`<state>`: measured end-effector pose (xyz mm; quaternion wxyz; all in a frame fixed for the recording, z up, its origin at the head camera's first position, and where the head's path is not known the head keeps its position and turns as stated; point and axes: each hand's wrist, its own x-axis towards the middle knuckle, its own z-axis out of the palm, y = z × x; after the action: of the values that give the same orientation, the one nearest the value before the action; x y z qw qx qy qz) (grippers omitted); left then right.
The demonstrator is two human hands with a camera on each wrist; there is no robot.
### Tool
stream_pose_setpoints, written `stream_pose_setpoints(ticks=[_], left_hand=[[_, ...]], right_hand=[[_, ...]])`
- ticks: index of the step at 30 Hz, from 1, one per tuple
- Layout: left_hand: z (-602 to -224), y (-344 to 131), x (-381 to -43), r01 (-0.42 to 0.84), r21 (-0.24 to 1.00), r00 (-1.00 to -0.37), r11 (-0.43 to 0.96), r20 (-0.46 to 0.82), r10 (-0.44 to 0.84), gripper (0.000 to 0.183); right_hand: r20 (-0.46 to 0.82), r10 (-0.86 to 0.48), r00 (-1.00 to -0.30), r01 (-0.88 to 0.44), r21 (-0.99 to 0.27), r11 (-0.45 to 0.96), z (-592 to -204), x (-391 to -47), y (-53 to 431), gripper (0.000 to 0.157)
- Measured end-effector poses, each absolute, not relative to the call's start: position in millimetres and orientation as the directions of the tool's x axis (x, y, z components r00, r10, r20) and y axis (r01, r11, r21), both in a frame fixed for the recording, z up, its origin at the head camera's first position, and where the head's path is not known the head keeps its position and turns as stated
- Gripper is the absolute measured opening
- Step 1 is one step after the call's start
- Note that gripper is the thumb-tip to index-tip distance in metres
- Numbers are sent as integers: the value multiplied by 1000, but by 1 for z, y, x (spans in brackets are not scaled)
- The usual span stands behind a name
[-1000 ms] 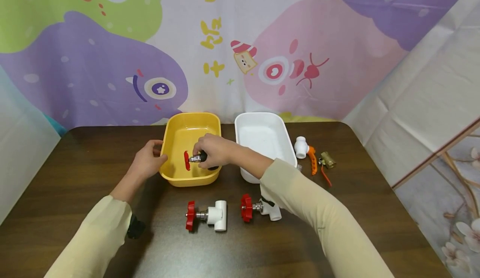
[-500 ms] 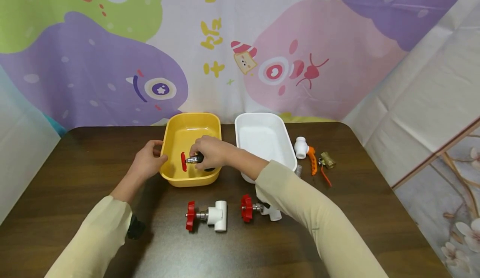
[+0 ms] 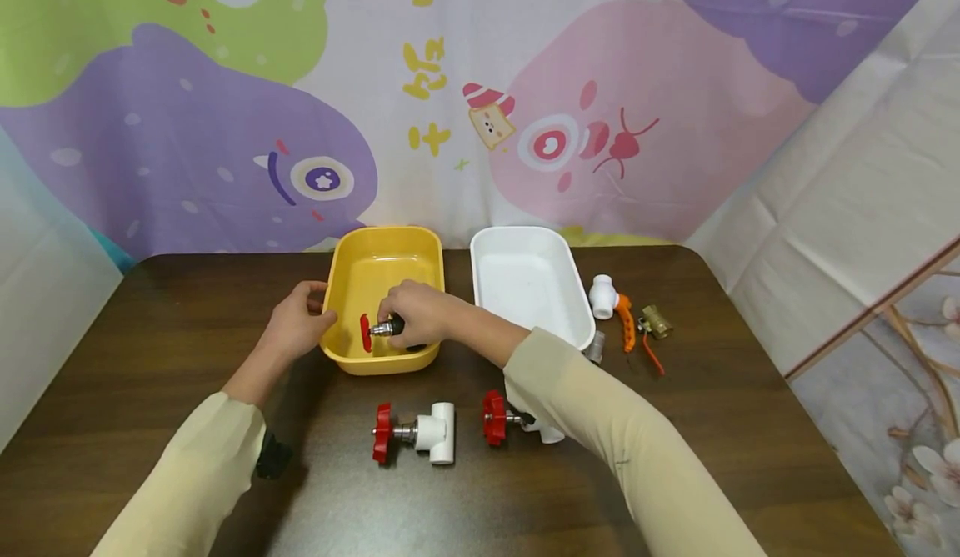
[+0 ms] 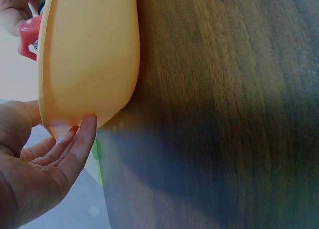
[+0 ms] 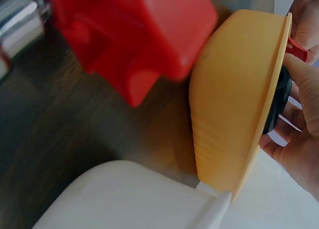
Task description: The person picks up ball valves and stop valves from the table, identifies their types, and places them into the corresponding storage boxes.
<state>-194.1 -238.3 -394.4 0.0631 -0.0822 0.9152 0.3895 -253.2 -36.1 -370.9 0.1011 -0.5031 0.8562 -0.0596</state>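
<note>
In the head view my right hand (image 3: pixel 418 311) grips a black-bodied valve with a metal neck and a red handwheel (image 3: pixel 365 333), low inside the yellow basin (image 3: pixel 347 363). The right wrist view shows the valve's black body (image 5: pixel 277 99) between thumb and fingers, at the basin's rim. My left hand (image 3: pixel 294 323) holds the basin's left side, thumb over the rim and fingers on the outside wall. In the left wrist view those fingertips (image 4: pixel 89 122) lie against the wall.
Two white valves with red handwheels, a left one (image 3: pixel 431 434) and a right one (image 3: pixel 493 418), lie in front. A white basin (image 3: pixel 587 323) stands right of the yellow one. Beyond it lie an orange-handled white valve (image 3: pixel 602 297), a brass valve (image 3: pixel 657 322) and a grey fitting (image 3: pixel 596 347).
My right hand has moved slightly left and toward the near side of the yellow basin, carrying the black valve. The left hand has stayed at the rim.
</note>
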Motion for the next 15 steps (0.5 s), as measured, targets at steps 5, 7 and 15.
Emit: stream_pose_setpoints(ticks=[5, 7, 15], left_hand=[[-394, -239, -194, -186, 704, -981, 686, -167, -94, 55], [-394, -239, -193, -180, 704, -982, 686, -164, -90, 54], [-394, -239, -194, -173, 706, -984, 687, -156, -88, 54]], right_hand=[[-124, -866, -485, -840, -208, 501, -375, -253, -39, 31], [-128, -864, -487, -840, -202, 503, -378, -254, -40, 31], [-126, -865, -486, -843, -195, 502, -386, -255, -42, 28]])
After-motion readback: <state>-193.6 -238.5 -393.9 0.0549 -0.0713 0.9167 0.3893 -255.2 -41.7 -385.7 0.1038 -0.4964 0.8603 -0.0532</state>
